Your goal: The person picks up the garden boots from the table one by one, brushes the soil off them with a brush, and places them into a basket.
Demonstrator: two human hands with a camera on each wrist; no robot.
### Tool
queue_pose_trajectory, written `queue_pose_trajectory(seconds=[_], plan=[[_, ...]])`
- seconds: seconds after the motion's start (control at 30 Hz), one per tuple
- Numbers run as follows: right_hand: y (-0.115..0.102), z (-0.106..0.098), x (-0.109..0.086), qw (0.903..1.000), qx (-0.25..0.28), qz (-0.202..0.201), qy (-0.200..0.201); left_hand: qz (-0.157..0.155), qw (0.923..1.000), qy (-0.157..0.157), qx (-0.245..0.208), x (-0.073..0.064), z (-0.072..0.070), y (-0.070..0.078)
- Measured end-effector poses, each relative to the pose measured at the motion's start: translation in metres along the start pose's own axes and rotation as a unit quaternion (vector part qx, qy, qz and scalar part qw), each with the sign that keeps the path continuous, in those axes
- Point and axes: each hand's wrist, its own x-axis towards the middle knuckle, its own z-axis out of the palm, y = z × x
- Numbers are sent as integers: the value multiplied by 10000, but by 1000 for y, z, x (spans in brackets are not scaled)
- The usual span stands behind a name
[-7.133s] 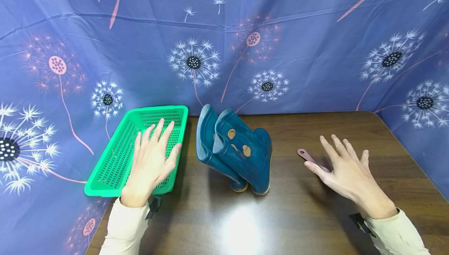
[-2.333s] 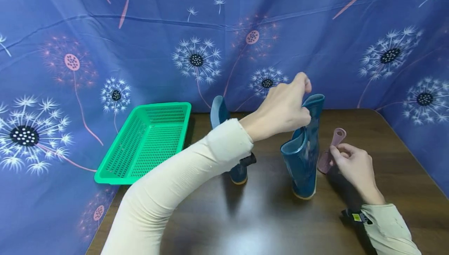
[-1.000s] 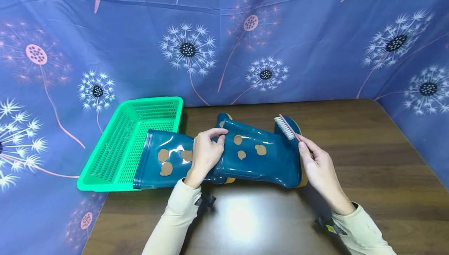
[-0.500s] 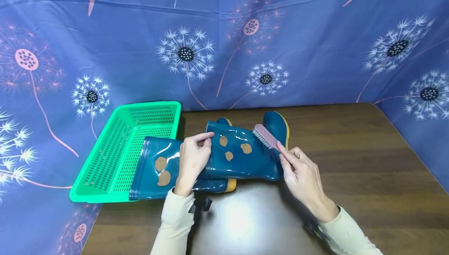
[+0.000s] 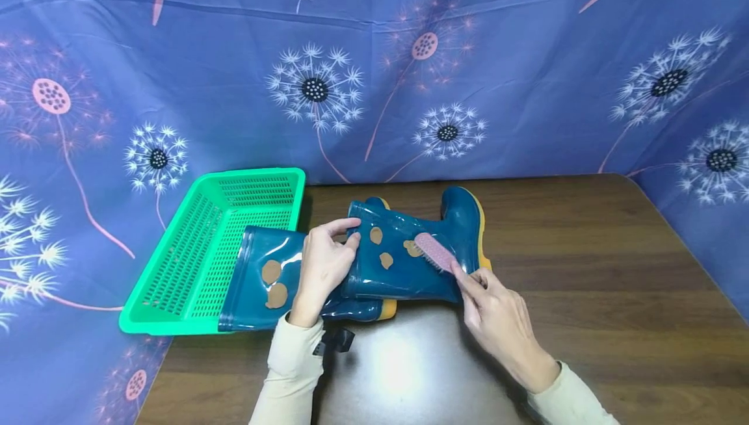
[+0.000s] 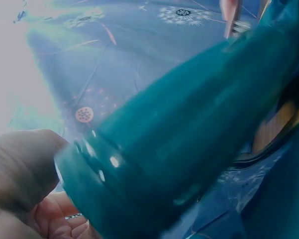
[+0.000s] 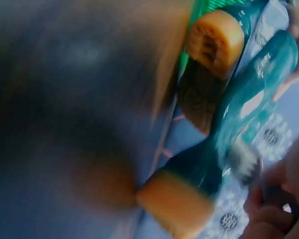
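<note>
In the head view, my left hand (image 5: 324, 266) pinches the top rim of a blue rubber boot (image 5: 398, 279) between thumb and fingers. This boot lies on its side, toe to the back, with brown spots on its shaft. My right hand (image 5: 500, 321) grips the handle of a pink scrub brush (image 5: 434, 251), its pale bristles turned down on the shaft near a brown spot. The other boot (image 5: 251, 295) lies partly under it, its top over the basket's edge. From the right wrist view, the brush (image 7: 244, 162) overlaps the boot's shaft and its yellow sole (image 7: 176, 204) shows.
A green plastic basket (image 5: 137, 308) stands at the left of the wooden table (image 5: 585, 249). Behind the table hangs a blue curtain (image 5: 515, 54) with dandelion prints.
The boots stood together upright at first; now both lie down. My right hand has picked up the brush, my left the boot. Lately the brush moved from the ankle onto the shaft.
</note>
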Motion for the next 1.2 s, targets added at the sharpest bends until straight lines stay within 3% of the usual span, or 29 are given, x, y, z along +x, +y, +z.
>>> queue_pose_trajectory(seconds=[0.27,0.5,0.67,0.83,1.2], plan=[[0,0,13,9993,332,20,-161,41,9999,-25,138,-1,-9,9],[-7,4,14,9984,536,-82,-159,-28,9997,-91,232,-2,-13,6],[-7,2,11,9976,508,307,-345,-55,9995,-243,211,-3,-13,5],[-5,-5,9,9974,119,546,-455,-18,9996,-239,169,-2,-12,6],[-1,-1,10,9990,388,-66,-194,82,9996,-238,119,-1,-12,7]])
